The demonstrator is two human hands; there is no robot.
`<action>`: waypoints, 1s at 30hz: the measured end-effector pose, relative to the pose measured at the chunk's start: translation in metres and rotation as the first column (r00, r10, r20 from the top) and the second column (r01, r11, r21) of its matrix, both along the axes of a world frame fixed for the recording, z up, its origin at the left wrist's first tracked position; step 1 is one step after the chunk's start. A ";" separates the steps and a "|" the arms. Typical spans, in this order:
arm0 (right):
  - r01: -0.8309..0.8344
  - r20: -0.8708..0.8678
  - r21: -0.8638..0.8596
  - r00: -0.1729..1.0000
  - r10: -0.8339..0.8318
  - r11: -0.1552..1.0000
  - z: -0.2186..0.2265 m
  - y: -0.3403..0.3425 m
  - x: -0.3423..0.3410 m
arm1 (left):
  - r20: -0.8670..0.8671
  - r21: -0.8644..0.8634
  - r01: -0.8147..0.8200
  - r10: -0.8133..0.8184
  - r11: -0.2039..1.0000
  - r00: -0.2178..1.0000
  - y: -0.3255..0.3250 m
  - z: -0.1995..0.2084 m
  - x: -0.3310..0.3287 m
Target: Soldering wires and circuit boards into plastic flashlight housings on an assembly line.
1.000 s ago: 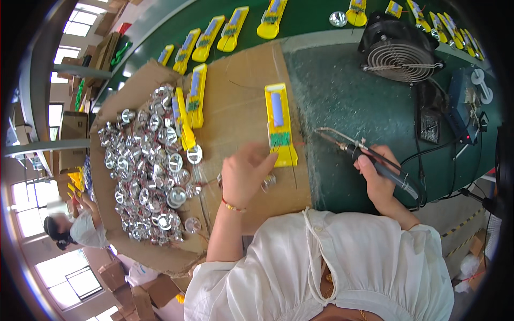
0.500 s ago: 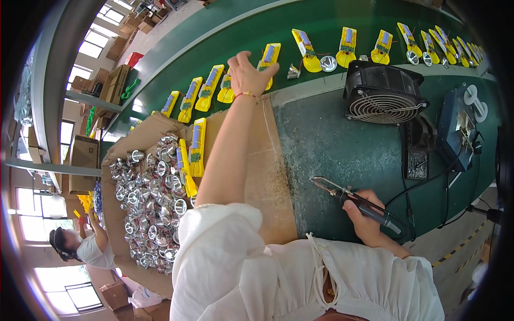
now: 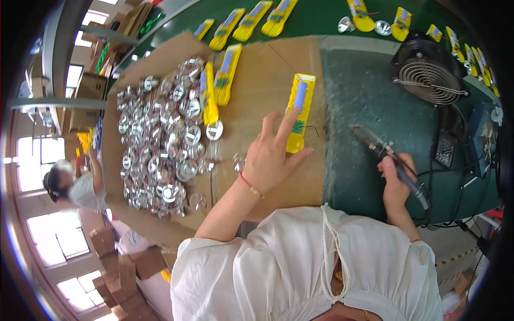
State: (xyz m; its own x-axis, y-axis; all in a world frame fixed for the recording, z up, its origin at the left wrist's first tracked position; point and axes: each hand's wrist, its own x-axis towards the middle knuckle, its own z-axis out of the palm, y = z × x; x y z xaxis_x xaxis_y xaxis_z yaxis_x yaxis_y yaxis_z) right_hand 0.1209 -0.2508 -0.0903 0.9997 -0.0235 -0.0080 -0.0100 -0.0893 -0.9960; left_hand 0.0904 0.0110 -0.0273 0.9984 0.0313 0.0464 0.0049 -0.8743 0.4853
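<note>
— Look at the left hand [image 3: 270,158]: fingers [image 3: 286,124] spread and mostly straight, clasping nothing, the tips laid on the lower end of that yellow torch body [image 3: 297,112].

— Pressing it down, you think?

— Touching it for certain; how hard, I cannot tell. The piece lies just ahead of the fingertips, on the sheet of cardboard [image 3: 262,80] that covers the bench, near the edge of the green mat [image 3: 364,107]. Its long axis runs away from the person, tipped slightly to the right, almost in line with the pointing finger.

— And the other hand?

— The right hand [image 3: 397,179] is closed round the handle of a soldering iron [image 3: 388,160], held like a pen. The tip points up and to the left, toward the yellow piece, but stands well apart from it over the mat. So the left hand is the nearer by far.

— Arms?

— The left forearm reaches forward with the wrist lifted; the right stays close to the body, wrist low.

— What is all that shiny stuff?

— A heap of silver reflector cups [image 3: 160,134] to the left, with two more yellow bodies [image 3: 217,85] beside it.
</note>
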 end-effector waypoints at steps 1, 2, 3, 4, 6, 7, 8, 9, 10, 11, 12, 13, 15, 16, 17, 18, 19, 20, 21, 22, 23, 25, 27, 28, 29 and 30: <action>0.008 -0.004 0.003 1.000 -0.008 1.000 -0.001 0.001 0.000 | 0.093 -0.045 -0.052 0.056 0.998 0.994 0.003 0.003 -0.012; 0.019 -0.008 0.004 1.000 -0.019 1.000 -0.002 0.001 0.001 | 0.144 -0.084 -0.165 0.176 0.983 0.974 0.012 0.002 -0.025; 0.022 0.005 0.013 1.000 -0.022 1.000 -0.001 0.002 0.001 | 0.192 -0.126 -0.268 0.289 0.955 0.938 0.023 0.005 -0.036; 0.027 0.024 0.018 0.999 -0.027 0.999 0.001 0.002 0.000 | 0.292 -0.004 -0.348 0.334 0.938 0.896 0.038 0.005 -0.047; 0.028 0.040 0.016 0.999 -0.029 0.999 0.005 0.006 -0.004 | 0.235 0.098 -0.418 0.387 0.903 0.892 0.061 0.008 -0.065; 0.009 0.059 0.020 0.998 -0.010 1.000 0.006 0.006 -0.006 | 0.191 0.091 -0.333 0.312 0.938 0.931 0.069 0.005 -0.072; -0.009 0.079 0.023 0.997 0.007 1.000 0.007 0.006 -0.008 | 0.177 0.179 -0.270 0.239 0.946 0.955 0.068 0.003 -0.073; -0.009 0.081 0.019 0.997 0.007 1.000 0.008 0.008 -0.012 | 0.157 0.263 -0.206 0.169 0.943 0.973 0.066 -0.002 -0.074; -0.033 0.092 0.017 0.995 0.031 0.999 0.009 0.010 -0.015 | 0.130 0.369 -0.204 0.166 0.907 0.977 0.059 -0.005 -0.073; -0.056 0.103 0.016 0.993 0.054 0.998 0.010 0.013 -0.017 | 0.132 0.365 -0.204 0.167 0.908 0.977 0.059 -0.005 -0.075; -0.061 0.096 0.028 0.994 0.058 0.998 0.011 0.013 -0.021 | 0.197 0.323 -0.268 0.212 0.908 0.957 0.058 -0.005 -0.077; -0.061 0.099 0.024 0.993 0.059 0.998 0.013 0.012 -0.023 | 0.259 0.277 -0.329 0.260 0.903 0.930 0.058 -0.005 -0.078; -0.056 0.109 0.030 0.993 0.052 0.998 0.016 0.011 -0.028 | 0.329 0.109 -0.337 0.286 0.935 0.900 0.076 -0.001 -0.092; -0.053 0.106 0.023 0.993 0.050 0.998 0.017 0.009 -0.032 | 0.345 0.127 -0.338 0.278 0.933 0.897 0.083 0.002 -0.097; -0.046 0.084 0.010 0.995 0.045 0.999 0.017 0.006 -0.035 | 0.290 0.211 -0.299 0.232 0.931 0.928 0.090 0.004 -0.101; -0.048 0.065 0.005 0.997 0.048 0.999 0.017 0.006 -0.035 | 0.283 0.313 -0.236 0.146 0.920 0.948 0.089 0.008 -0.105; -0.054 0.066 0.007 0.996 0.053 0.999 0.018 0.008 -0.035 | 0.267 0.412 -0.170 0.059 0.895 0.962 0.088 0.010 -0.108; -0.077 0.067 0.014 0.995 0.076 0.997 0.019 0.010 -0.035 | 0.260 0.382 -0.133 0.032 0.914 0.965 0.085 0.006 -0.110; -0.100 0.069 0.019 0.993 0.098 0.995 0.017 0.013 -0.036 | 0.262 0.382 -0.137 0.035 0.914 0.964 0.085 -0.004 -0.109; -0.101 0.071 0.019 0.992 0.099 0.995 0.018 0.016 -0.036 | 0.306 0.377 -0.153 0.033 0.913 0.952 0.085 -0.014 -0.105; -0.122 0.085 0.009 0.989 0.121 0.992 0.021 0.021 -0.036 | 0.349 0.371 -0.167 0.029 0.913 0.936 0.083 -0.020 -0.099; -0.164 0.113 -0.014 0.980 0.164 0.986 0.027 0.029 -0.034 | 0.372 0.307 -0.164 0.041 0.938 0.928 0.074 -0.018 -0.086; -0.227 0.112 -0.015 0.967 0.227 0.974 0.031 0.032 -0.036 | 0.299 0.343 -0.059 -0.050 0.937 0.953 0.072 -0.019 -0.079; -0.240 0.138 0.004 0.961 0.237 0.971 0.032 0.033 -0.037 | 0.319 0.309 -0.060 -0.043 0.949 0.947 0.073 -0.019 -0.078; -0.234 0.140 0.003 0.963 0.231 0.972 0.032 0.033 -0.035 | 0.331 0.300 -0.084 -0.021 0.950 0.943 0.076 -0.017 -0.077; -0.240 0.147 -0.002 0.960 0.238 0.971 0.033 0.033 -0.037 | 0.338 0.290 -0.108 0.004 0.951 0.941 0.080 -0.013 -0.080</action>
